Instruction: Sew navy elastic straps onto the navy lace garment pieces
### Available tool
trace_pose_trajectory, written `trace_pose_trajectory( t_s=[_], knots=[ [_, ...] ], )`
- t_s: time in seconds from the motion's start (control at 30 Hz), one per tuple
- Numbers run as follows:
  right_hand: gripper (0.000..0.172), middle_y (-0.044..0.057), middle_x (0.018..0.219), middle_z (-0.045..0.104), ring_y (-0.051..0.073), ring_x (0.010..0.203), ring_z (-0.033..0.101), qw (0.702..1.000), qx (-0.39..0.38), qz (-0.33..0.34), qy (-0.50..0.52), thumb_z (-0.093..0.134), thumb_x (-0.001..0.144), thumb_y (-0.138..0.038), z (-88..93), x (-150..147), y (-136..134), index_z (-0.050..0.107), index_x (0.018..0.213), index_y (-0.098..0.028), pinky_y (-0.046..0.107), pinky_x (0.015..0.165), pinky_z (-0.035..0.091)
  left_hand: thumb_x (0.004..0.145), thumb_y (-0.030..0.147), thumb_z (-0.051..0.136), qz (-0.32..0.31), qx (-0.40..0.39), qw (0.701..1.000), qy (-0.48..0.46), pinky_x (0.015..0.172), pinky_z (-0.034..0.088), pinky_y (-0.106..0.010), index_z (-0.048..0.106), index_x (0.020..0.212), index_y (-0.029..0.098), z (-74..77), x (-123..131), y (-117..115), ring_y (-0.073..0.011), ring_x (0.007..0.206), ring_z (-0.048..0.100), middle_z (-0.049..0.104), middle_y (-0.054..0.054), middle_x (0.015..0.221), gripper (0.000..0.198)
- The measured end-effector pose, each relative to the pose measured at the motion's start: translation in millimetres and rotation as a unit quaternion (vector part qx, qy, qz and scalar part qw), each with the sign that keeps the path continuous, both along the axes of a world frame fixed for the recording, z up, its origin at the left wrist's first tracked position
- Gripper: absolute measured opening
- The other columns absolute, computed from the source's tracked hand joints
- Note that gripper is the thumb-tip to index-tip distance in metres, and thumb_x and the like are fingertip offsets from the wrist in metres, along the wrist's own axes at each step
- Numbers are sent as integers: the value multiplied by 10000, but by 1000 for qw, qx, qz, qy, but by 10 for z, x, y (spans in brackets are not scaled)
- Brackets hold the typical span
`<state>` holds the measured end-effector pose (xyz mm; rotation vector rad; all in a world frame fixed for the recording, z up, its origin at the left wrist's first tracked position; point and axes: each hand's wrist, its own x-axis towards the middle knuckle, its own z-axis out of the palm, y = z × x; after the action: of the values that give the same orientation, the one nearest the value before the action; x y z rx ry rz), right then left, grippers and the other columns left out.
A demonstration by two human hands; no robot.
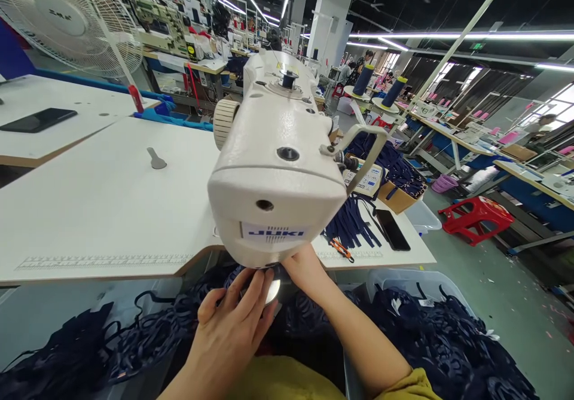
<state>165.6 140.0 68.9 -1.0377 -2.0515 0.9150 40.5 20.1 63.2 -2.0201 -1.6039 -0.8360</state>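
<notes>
A white JUKI sewing machine (278,179) fills the middle of the view. Just under its head is my left hand (237,313), closed, its bent fingers close together around something hidden. A shiny metal surface (272,291) shows beside those fingers; I cannot make out what it belongs to. My right hand (307,271) reaches in beneath the head from the right, its fingers hidden by the machine. Dark navy straps and fabric (152,334) lie below, left of my hands.
A clear plastic bin (374,277) of navy garments stands at lower right. Navy strips (352,223), orange-handled snips (341,249) and a phone (393,229) lie right of the machine. A flat metal piece (156,159) rests on the white table (98,208). Behind are a fan (67,20) and a red stool (478,217).
</notes>
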Motion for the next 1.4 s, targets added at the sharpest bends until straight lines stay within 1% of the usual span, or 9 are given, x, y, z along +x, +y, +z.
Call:
trace_pose_trajectory(
  t_s=[0.1, 0.27, 0.37, 0.53, 0.77, 0.97, 1.07, 1.27, 1.4],
  knots=[
    [167, 54, 916, 653, 228, 911, 596, 1000, 6, -2, 3, 548, 875, -258, -9, -9, 6, 652, 1003, -229, 347, 804, 484, 901, 245, 515, 9, -10, 1000, -5, 818, 326, -350, 580, 1215, 181, -14, -1, -2, -199, 998, 634, 682, -47, 1131, 327],
    [185, 64, 966, 653, 231, 949, 596, 1000, 6, -5, 1, 538, 876, -246, -5, -12, -3, 642, 1027, -222, 355, 826, 481, 893, 240, 518, -18, 6, 1000, 13, 773, 341, -344, 600, 1183, 155, -9, -31, 12, -215, 971, 642, 692, -66, 1103, 313],
    [190, 68, 978, 650, 227, 957, 597, 1000, 9, -2, 5, 527, 877, -241, -8, -15, -6, 641, 1027, -213, 356, 838, 478, 898, 240, 515, -9, 7, 1000, 3, 783, 340, -346, 585, 1205, 161, -31, -25, 11, -216, 991, 637, 688, -62, 1111, 325],
    [194, 74, 993, 654, 227, 961, 592, 1000, 7, 1, 2, 539, 873, -234, -21, -13, -11, 633, 1041, -212, 359, 843, 474, 903, 243, 512, 10, 4, 1000, -26, 792, 338, -358, 598, 1181, 174, -82, 12, -5, -207, 972, 648, 698, -46, 1104, 299],
    [212, 87, 1020, 646, 235, 958, 578, 1000, 26, 1, -4, 498, 868, -210, -63, -25, -3, 617, 1044, -205, 369, 836, 468, 910, 275, 496, 20, 1, 999, -31, 796, 333, -356, 593, 1186, 180, -89, 29, 3, -203, 991, 641, 694, -45, 1110, 307],
    [203, 108, 997, 660, 244, 946, 580, 999, 35, 9, -6, 482, 851, -192, -131, -46, 24, 640, 978, -178, 378, 821, 470, 900, 306, 511, 47, 7, 998, -52, 874, 309, -350, 575, 1227, 218, -124, 38, -31, -190, 995, 626, 691, -34, 1082, 346],
    [214, 115, 1034, 660, 249, 976, 584, 1000, 27, 13, -9, 496, 856, -216, -144, -46, 33, 647, 1003, -179, 372, 818, 476, 905, 336, 498, 56, 1, 997, -58, 897, 301, -355, 589, 1207, 219, -140, 40, -50, -200, 1013, 621, 690, -38, 1086, 337],
    [279, 117, 1123, 641, 252, 1034, 580, 1000, 17, 0, 8, 514, 854, -241, -151, -51, 27, 622, 1108, -196, 368, 832, 476, 921, 316, 466, 38, 0, 997, -67, 960, 303, -347, 597, 1203, 230, -154, 50, -45, -194, 1032, 616, 686, -39, 1085, 323],
    [244, 107, 1076, 652, 244, 994, 593, 1000, 16, -1, 21, 520, 853, -253, -184, -42, 22, 634, 1063, -204, 348, 795, 484, 922, 277, 455, 20, 6, 999, -26, 958, 332, -352, 597, 1194, 192, -132, 29, -23, -205, 1037, 605, 683, -58, 1089, 319]
  ],
)
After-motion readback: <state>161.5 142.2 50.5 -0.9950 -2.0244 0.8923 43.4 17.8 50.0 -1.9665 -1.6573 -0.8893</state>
